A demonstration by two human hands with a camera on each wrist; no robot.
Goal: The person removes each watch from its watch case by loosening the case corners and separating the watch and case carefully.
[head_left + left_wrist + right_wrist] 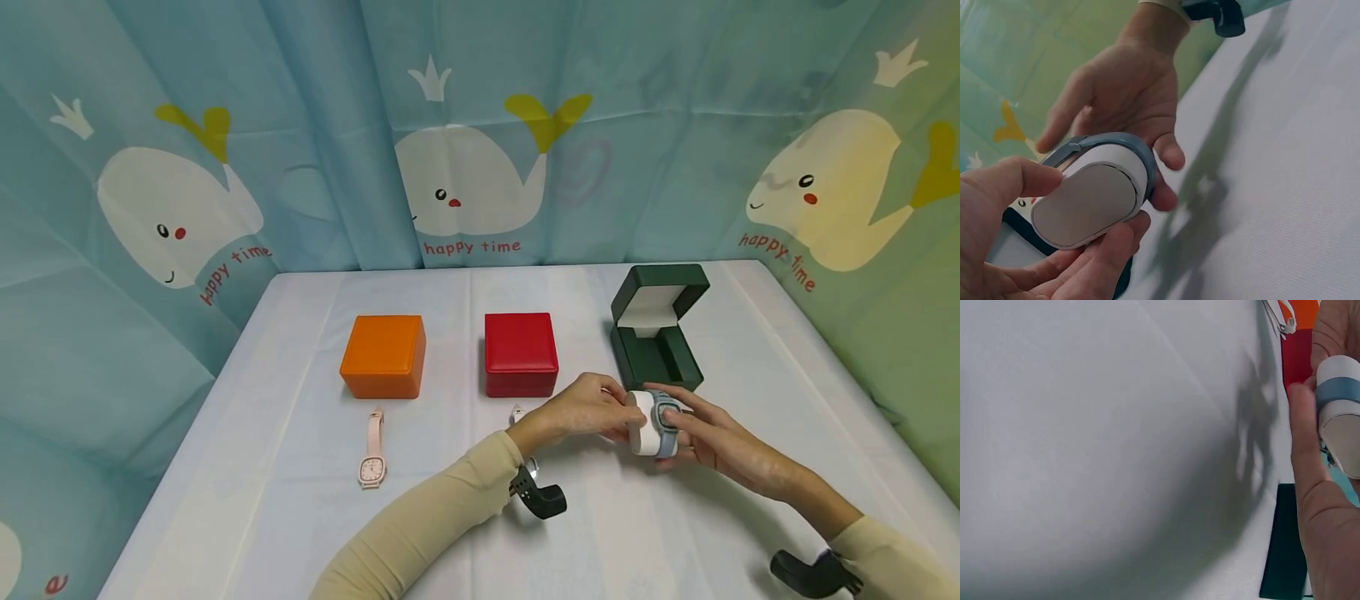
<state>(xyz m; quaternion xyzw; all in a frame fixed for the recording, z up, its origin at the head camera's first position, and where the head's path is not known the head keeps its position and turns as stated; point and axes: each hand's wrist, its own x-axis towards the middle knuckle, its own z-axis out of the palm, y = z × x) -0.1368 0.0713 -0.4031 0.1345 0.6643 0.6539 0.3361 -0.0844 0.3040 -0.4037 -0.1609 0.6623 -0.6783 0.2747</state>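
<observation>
Both hands, left (585,410) and right (708,433), grip the pillow (642,422) wearing a blue watch (663,421); green box (658,333) open, awaiting it

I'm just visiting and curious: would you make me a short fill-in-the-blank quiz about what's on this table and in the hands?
1. Both hands hold a white cushion with a blue-grey ____ strapped around it.
2. The only box standing open is the ____ box.
3. The pink watch lies in front of the ____ box.
4. Between those two boxes stands a closed ____ box.

Missing words: watch; green; orange; red
</observation>
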